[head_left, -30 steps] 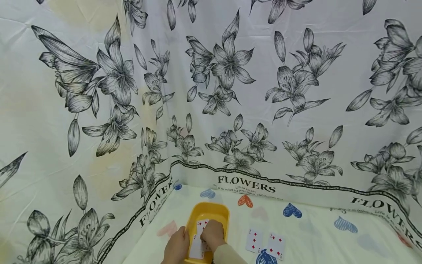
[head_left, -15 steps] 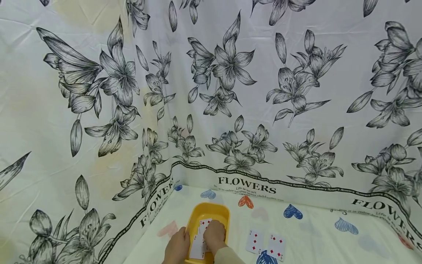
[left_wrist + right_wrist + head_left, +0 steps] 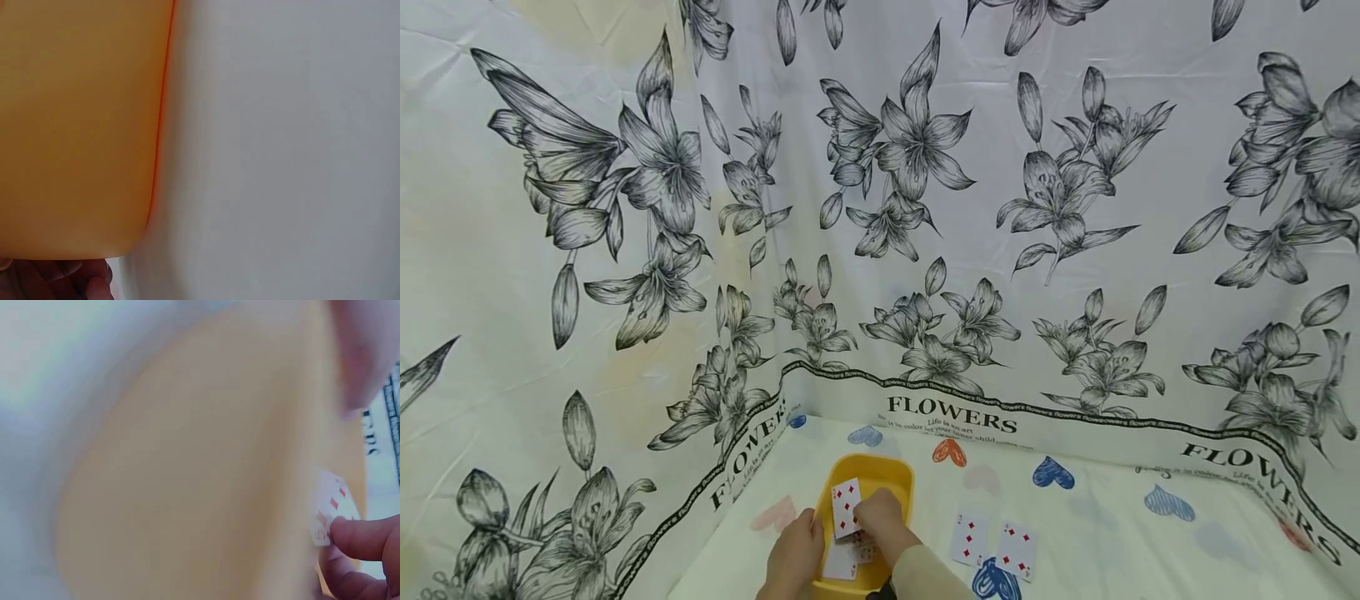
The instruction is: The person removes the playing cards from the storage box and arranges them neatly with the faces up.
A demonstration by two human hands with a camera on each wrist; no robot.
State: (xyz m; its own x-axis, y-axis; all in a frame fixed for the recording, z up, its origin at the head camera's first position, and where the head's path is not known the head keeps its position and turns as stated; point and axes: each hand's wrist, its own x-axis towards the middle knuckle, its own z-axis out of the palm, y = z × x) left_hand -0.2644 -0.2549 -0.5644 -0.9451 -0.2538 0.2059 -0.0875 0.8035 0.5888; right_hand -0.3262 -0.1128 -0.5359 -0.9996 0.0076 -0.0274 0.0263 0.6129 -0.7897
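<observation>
A yellow plastic tub (image 3: 880, 468) stands at the bottom middle of the head view. My left hand (image 3: 797, 546) grips its left side; the left wrist view has the tub's wall (image 3: 75, 125) close up, with curled fingers (image 3: 56, 278) at its end. Between thumb and fingers, my right hand (image 3: 882, 518) pinches a diamond playing card (image 3: 846, 510) over the tub. That same card (image 3: 330, 503) shows in the right wrist view under the thumb. More cards (image 3: 838, 562) lie inside the tub below it, partly covered by the held card and the right hand.
Two diamond playing cards, one (image 3: 970, 540) beside the other (image 3: 1015, 550), lie face up right of the tub. The white cloth beneath has printed hearts (image 3: 1053, 472). A flower-printed curtain (image 3: 955, 317) rises behind and on the left.
My right hand has drawn a diamond card up from the cards in the tub, and its face now shows more fully. The left hand keeps its grip on the tub.
</observation>
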